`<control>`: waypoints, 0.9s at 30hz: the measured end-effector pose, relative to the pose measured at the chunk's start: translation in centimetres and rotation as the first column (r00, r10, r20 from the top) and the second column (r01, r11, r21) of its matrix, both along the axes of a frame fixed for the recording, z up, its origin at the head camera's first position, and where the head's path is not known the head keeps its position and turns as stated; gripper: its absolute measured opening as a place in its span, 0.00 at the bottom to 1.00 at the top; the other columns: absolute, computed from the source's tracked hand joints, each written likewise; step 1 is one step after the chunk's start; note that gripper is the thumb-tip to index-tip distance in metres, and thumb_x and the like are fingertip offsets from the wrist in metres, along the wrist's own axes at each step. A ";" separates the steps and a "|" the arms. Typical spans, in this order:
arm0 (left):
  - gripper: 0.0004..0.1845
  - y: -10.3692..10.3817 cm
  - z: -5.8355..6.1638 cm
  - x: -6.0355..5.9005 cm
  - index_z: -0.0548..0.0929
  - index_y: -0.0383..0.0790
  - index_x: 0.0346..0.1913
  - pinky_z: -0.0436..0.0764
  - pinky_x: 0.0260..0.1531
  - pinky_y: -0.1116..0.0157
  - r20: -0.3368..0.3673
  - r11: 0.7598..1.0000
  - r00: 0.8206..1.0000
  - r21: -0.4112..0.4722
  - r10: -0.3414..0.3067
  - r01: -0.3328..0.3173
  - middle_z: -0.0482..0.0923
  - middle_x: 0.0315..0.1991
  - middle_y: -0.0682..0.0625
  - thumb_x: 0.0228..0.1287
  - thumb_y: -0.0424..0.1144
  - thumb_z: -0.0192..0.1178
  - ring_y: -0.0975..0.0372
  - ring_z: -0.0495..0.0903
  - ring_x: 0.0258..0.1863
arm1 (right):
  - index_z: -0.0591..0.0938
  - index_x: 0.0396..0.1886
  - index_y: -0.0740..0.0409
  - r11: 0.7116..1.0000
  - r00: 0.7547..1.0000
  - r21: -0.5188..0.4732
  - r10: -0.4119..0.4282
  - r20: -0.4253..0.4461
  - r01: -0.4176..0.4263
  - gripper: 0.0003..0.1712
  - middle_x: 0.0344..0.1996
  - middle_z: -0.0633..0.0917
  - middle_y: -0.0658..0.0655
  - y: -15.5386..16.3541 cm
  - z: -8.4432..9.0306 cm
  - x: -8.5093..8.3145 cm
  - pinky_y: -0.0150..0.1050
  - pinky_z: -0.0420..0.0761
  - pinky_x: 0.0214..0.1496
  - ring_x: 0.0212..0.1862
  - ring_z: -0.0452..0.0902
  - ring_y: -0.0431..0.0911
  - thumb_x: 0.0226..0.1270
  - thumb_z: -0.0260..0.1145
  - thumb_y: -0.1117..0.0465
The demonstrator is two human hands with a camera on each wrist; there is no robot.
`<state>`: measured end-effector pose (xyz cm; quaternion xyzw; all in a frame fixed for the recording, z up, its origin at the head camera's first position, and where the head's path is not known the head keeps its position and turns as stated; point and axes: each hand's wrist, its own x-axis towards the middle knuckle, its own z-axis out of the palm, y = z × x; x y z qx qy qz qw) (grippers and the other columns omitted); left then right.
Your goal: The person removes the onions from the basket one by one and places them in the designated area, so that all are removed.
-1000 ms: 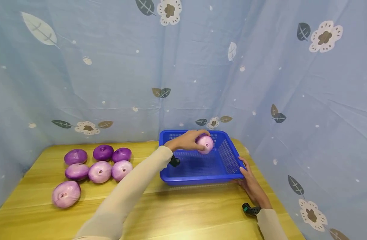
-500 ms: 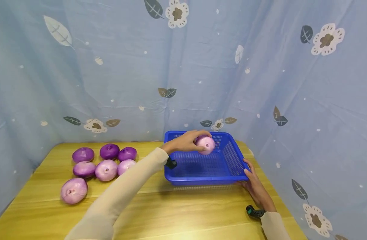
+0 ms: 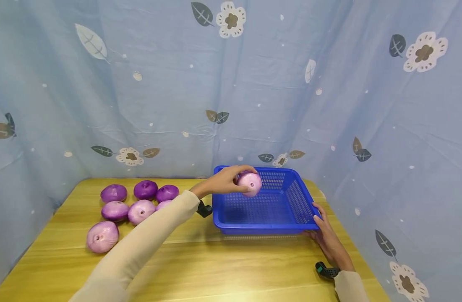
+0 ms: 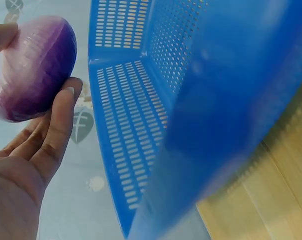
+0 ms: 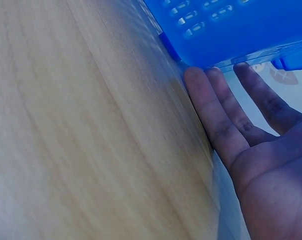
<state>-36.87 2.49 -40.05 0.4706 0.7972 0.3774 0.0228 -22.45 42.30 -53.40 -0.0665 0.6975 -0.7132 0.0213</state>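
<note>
seven purple onions (image 3: 132, 203) are seen grouped on the left part of the wooden table (image 3: 223, 264), well apart from the blue basket (image 3: 266, 207). a pale purple onion (image 3: 249, 183) is grasped by the curled fingers of the left hand (image 3: 223, 182) and is held above the near left part of the basket. at the right, the basket's near right corner is touched by the straight, relaxed fingers of the right hand (image 3: 327, 237), with nothing gripped
</note>
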 end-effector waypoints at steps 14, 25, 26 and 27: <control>0.29 -5.1 -0.5 -0.5 0.75 0.57 0.68 0.85 0.42 0.63 -0.025 0.999 0.999 0.009 0.040 -0.040 0.79 0.57 0.51 0.65 0.45 0.71 0.58 0.82 0.43 | 0.44 0.82 0.33 1.000 1.000 0.022 -0.021 -0.015 0.021 0.32 0.77 0.49 0.67 0.1 -0.6 -2.1 0.51 0.83 0.56 0.62 0.76 0.49 0.86 0.43 0.47; 0.29 -8.7 -0.6 1.5 0.75 0.51 0.69 0.85 0.44 0.62 0.023 0.996 0.999 0.076 0.046 -0.047 0.76 0.63 0.50 0.66 0.38 0.70 0.56 0.81 0.48 | 0.44 0.82 0.34 1.000 1.000 0.013 -0.008 -0.018 0.008 0.32 0.77 0.50 0.66 0.1 -0.4 -2.1 0.50 0.83 0.57 0.62 0.76 0.50 0.86 0.42 0.48; 0.29 -9.1 -0.7 1.6 0.75 0.50 0.69 0.85 0.44 0.61 0.029 0.995 0.998 0.083 0.050 -0.052 0.75 0.64 0.50 0.66 0.38 0.70 0.56 0.81 0.48 | 0.44 0.82 0.34 1.000 1.000 0.016 -0.011 -0.016 0.011 0.32 0.76 0.50 0.65 0.1 -0.4 -2.1 0.50 0.83 0.57 0.62 0.76 0.50 0.86 0.43 0.48; 0.29 -9.5 -0.8 1.7 0.75 0.50 0.69 0.86 0.44 0.61 0.033 0.994 0.998 0.089 0.055 -0.058 0.75 0.64 0.50 0.66 0.37 0.70 0.55 0.81 0.48 | 0.44 0.82 0.33 1.000 1.000 0.021 -0.011 -0.015 0.011 0.32 0.76 0.50 0.65 0.1 -0.4 -2.1 0.50 0.83 0.57 0.62 0.76 0.50 0.86 0.42 0.48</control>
